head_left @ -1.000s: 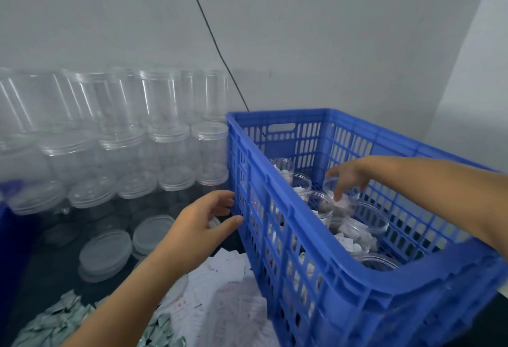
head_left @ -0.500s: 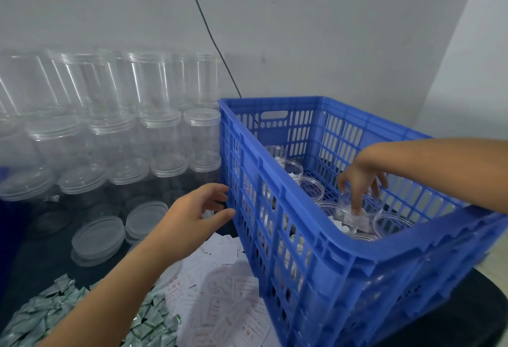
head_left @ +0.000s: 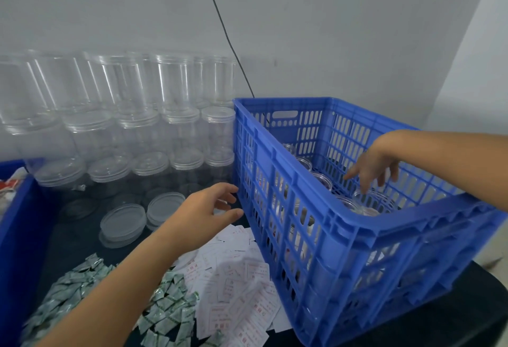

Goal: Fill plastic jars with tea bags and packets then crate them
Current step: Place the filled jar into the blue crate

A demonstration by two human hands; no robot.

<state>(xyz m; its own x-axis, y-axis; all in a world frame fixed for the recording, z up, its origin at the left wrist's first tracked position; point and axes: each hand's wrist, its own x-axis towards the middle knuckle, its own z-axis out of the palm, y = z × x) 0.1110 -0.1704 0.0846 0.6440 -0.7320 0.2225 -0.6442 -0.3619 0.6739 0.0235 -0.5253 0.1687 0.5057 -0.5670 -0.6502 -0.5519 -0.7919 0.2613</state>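
A blue slatted crate (head_left: 354, 225) stands at the right and holds several open clear jars (head_left: 371, 203) with white packets inside. My right hand (head_left: 371, 168) hovers inside the crate above those jars, fingers spread and pointing down, holding nothing. My left hand (head_left: 206, 209) floats just left of the crate's near wall, fingers apart and empty. Below it lie a heap of white packets with red print (head_left: 239, 286) and a heap of small green-and-silver tea bags (head_left: 82, 291).
Stacked empty clear jars (head_left: 132, 115) fill the back left against the grey wall. Loose clear lids (head_left: 123, 221) lie on the dark table in front of them. A second blue bin (head_left: 19, 209) sits at the far left. A black cable (head_left: 228, 36) runs down the wall.
My right hand has lifted off the jar it was reaching into and spread its fingers, now empty above the jars. My left hand has barely moved beside the crate.
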